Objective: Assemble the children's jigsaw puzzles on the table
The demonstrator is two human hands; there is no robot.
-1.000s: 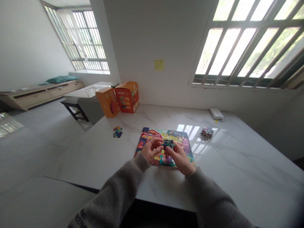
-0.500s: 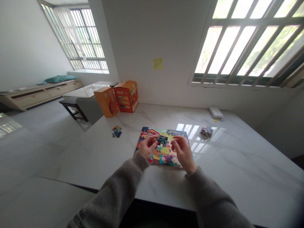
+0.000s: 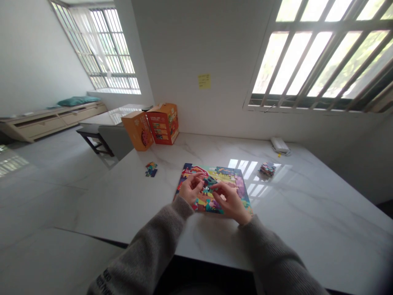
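A dark green puzzle piece (image 3: 210,180) is pinched at its left side between the thumb and fingers of my left hand (image 3: 189,190). My right hand (image 3: 231,202) has its fingertips at the lower right edge of the same piece, which is tilted. Both hands are over a colourful jigsaw puzzle (image 3: 242,189) that lies flat in front of me. A red barn shows at its upper left, and my hands cover parts of its middle and lower left.
Several loose puzzle pieces (image 3: 151,169) lie to the left and a stack of pieces (image 3: 267,169) to the right. Two orange boxes, one an open-looking carton (image 3: 164,124), stand at the back left. A white device (image 3: 279,145) with a cable sits at the back right of the marble-patterned table (image 3: 294,213).
My right hand has moved left and its fingers have come to the puzzle piece. The piece has turned and tilted in my left hand, which has stayed nearly in place.
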